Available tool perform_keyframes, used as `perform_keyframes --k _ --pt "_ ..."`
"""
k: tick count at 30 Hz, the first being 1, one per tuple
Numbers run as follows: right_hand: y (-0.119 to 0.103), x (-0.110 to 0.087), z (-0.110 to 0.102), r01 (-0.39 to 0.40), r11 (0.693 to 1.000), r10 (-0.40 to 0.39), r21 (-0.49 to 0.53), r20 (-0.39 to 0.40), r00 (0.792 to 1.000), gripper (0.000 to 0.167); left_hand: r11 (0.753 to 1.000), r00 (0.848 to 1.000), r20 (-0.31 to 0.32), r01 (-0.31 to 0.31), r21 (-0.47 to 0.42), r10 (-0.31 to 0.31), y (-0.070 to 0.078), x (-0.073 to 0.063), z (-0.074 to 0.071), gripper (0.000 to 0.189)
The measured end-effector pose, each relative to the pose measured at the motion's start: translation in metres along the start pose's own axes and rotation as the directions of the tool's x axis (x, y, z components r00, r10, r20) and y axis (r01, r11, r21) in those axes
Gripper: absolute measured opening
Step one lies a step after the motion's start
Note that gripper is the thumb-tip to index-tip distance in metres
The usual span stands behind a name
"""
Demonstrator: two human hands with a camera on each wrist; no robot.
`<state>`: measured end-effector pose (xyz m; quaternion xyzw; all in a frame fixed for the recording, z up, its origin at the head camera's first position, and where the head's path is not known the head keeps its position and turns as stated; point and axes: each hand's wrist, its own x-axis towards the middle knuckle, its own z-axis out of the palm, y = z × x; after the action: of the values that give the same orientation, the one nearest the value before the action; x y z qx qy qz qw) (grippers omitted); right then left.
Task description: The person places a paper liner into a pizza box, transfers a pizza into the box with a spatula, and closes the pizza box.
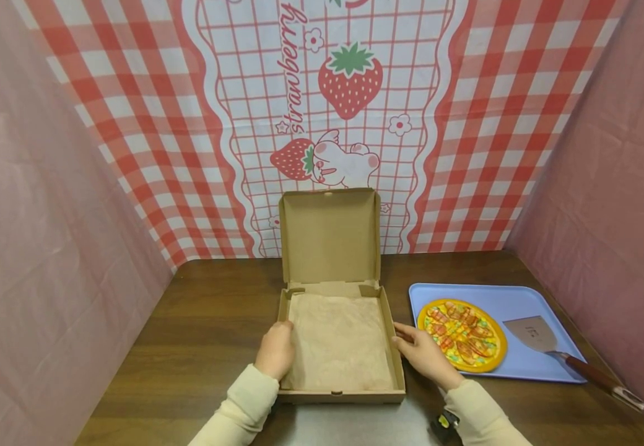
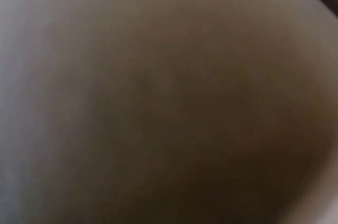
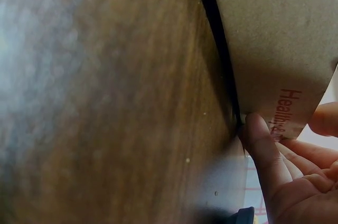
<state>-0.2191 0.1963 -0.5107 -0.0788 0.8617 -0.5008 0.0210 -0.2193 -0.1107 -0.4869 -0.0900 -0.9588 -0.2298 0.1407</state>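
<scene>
An open cardboard pizza box (image 1: 339,398) lies in front of me, its lid (image 1: 330,238) standing up at the back. Brown paper (image 1: 335,344) lines its bottom. My left hand (image 1: 276,350) grips the box's left wall, with its fingertips hidden; the left wrist view is dark and blurred. On the right, my right hand (image 1: 425,355) holds the opposite wall. In the right wrist view its fingers (image 3: 259,129) lie against the outer side wall (image 3: 274,49), which bears red print, and the thumb is up by the rim.
Right of the box, a blue tray (image 1: 489,292) bears a pizza (image 1: 461,334) and a broad metal spatula (image 1: 530,334), whose wooden handle (image 1: 586,368) sticks out past the tray's edge. Behind the wooden table (image 1: 210,322) hangs a checked strawberry cloth (image 1: 483,124). Pink cloth flanks both sides.
</scene>
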Motion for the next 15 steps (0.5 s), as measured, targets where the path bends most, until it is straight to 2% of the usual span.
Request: perform_keyframes --k 5,15 --pt "-0.0012 -0.0008 -0.0005 0.007 1.0 -0.007 0.0 0.007 1.0 0.046 1.0 1.0 0.006 0.004 0.005 -0.004 0.0002 -0.0016 0.0015 0.023" --pt "-0.0009 0.0002 0.0006 0.013 1.0 -0.013 -0.012 -0.004 1.0 0.044 0.998 0.999 0.051 0.016 -0.052 -0.013 -0.0008 0.0 -0.0036 0.03"
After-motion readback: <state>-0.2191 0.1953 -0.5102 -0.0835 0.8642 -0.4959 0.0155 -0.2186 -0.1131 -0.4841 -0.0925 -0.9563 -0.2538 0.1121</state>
